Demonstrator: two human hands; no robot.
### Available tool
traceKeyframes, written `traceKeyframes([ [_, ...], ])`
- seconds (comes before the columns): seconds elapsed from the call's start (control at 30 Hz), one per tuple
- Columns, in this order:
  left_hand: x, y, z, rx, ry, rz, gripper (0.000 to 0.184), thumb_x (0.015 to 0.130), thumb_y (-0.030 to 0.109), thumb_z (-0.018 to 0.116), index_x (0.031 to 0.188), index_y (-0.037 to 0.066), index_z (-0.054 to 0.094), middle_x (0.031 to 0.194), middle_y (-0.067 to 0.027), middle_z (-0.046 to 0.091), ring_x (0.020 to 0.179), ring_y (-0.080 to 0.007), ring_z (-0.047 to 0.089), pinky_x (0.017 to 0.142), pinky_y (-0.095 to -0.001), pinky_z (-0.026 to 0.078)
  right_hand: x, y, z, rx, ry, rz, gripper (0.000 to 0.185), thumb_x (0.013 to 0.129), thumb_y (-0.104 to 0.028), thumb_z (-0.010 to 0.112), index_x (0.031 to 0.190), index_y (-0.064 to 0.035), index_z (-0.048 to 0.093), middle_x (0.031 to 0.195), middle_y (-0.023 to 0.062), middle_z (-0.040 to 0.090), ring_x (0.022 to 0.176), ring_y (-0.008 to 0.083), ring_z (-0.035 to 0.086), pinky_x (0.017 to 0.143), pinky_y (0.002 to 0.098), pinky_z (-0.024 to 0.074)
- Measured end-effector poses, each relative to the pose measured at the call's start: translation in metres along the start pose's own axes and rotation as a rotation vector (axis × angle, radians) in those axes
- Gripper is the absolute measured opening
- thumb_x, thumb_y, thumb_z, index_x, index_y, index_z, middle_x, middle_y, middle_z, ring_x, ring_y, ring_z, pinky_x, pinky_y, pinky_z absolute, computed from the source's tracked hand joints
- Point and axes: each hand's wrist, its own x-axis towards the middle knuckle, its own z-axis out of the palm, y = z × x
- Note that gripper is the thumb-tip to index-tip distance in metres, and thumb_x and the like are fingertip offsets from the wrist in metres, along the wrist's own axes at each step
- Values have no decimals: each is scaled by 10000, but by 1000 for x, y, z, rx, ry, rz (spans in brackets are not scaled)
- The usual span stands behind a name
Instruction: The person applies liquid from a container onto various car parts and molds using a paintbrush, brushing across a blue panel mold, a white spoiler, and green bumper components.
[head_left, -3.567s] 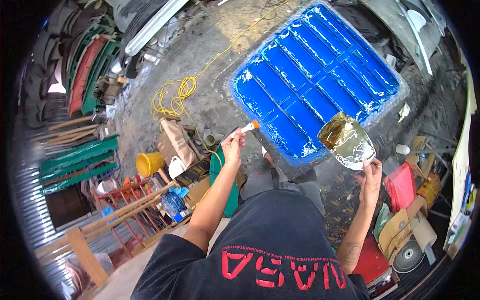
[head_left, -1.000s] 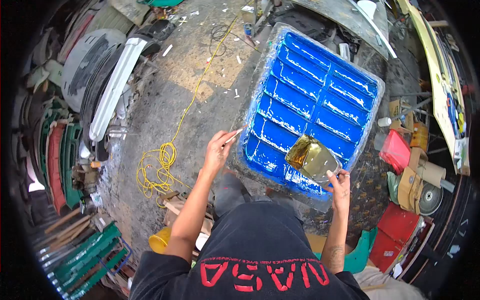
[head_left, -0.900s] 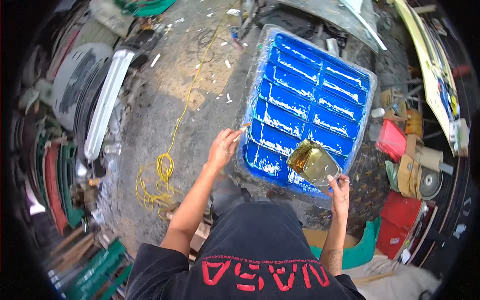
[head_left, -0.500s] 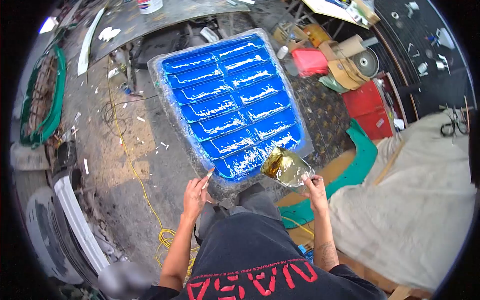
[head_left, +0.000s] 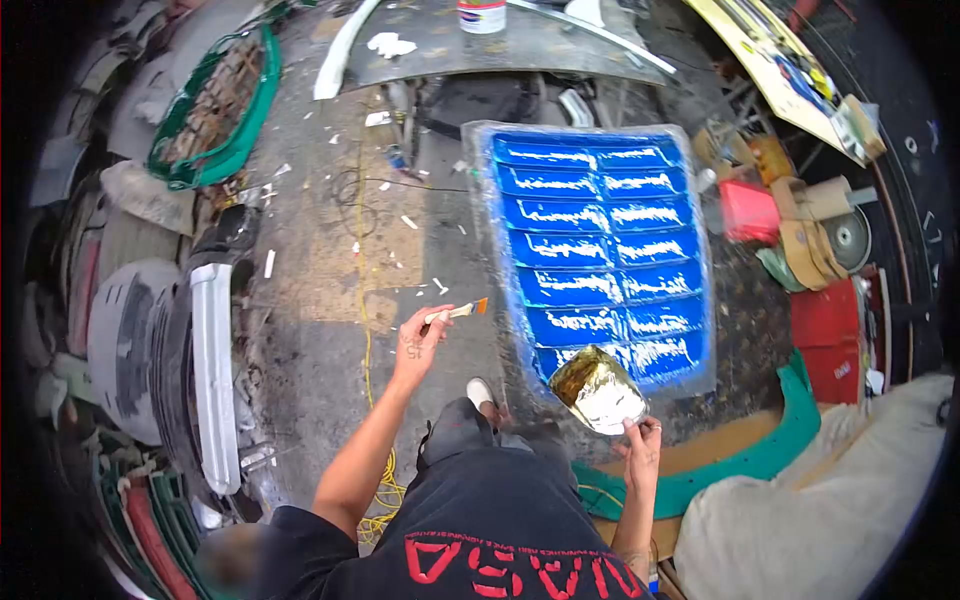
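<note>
My left hand (head_left: pixel 418 338) is closed around the pale handle of a paintbrush (head_left: pixel 455 312), its orange-tipped bristles pointing right, apart from the panel's left edge. In my right hand (head_left: pixel 640 442) I grip the near rim of a clear plastic tub (head_left: pixel 598 392), tilted, with yellowish, shiny liquid inside. This tub hangs over the lower edge of a blue louvred panel (head_left: pixel 570 285). Two columns of slats run along the panel, and its glossy surface looks wet. Rough, translucent edging surrounds it.
A worktop (head_left: pixel 440 58) at the back carries a white-and-red bucket (head_left: pixel 482 15). Yellow cable (head_left: pixel 363 250) crosses the littered floor on my left. A green curved piece (head_left: pixel 735 455) and a draped sheet (head_left: pixel 790 500) lie at right, near a red box (head_left: pixel 828 335).
The brush has left the panel's lower left corner and moved outward to the left, over the floor. The tub stays by the panel's lower edge. My view has swung left, and a shoe now shows.
</note>
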Motion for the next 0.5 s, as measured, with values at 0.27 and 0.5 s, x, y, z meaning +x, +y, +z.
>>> traceKeyframes([
  [0.27, -19, -11, -29, -85, 200, -119, 319, 957, 252, 551, 1109, -8, 655, 817, -14, 639, 660, -66, 513, 616, -223, 436, 17, -19, 56, -16, -176, -140, 558, 761, -160, 777, 1129, -9, 385, 1029, 103, 534, 872, 129, 536, 663, 249, 460],
  [0.5, 42, -41, -54, -108, 15, -145, 326, 949, 268, 570, 1058, -27, 659, 781, -24, 619, 669, -80, 524, 614, -237, 433, -15, 6, 82, 3, -5, -61, 589, 766, -214, 778, 1140, 17, 387, 989, 106, 554, 860, 144, 552, 683, 279, 476],
])
